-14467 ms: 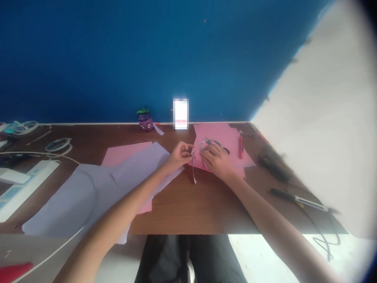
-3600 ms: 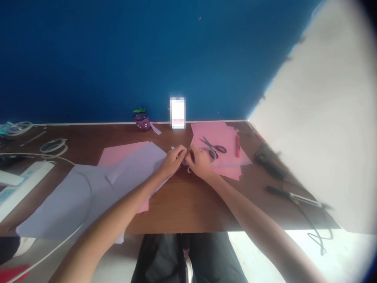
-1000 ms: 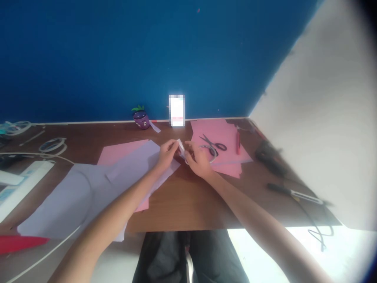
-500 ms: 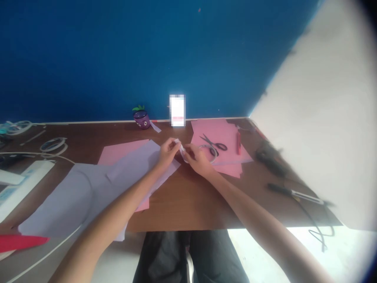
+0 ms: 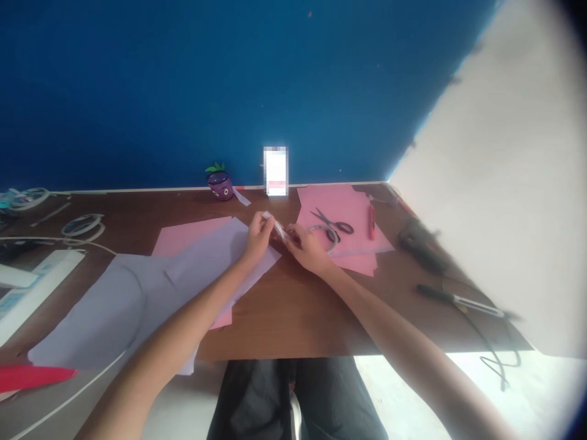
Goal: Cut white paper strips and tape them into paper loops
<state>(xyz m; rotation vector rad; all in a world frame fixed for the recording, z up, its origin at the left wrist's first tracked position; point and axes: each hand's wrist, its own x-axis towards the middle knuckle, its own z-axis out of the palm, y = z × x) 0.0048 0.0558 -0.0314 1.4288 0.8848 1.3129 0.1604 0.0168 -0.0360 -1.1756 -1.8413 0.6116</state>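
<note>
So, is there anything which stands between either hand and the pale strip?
Nothing visible does: the left hand pinches one end of the pale strip and the right hand holds the other. The scissors lie farther right, on the pink paper.

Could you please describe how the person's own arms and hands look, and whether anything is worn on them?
Both forearms are bare: no sleeve, watch or bracelet shows. The left hand and right hand wear no gloves, and no ring can be made out.
</note>
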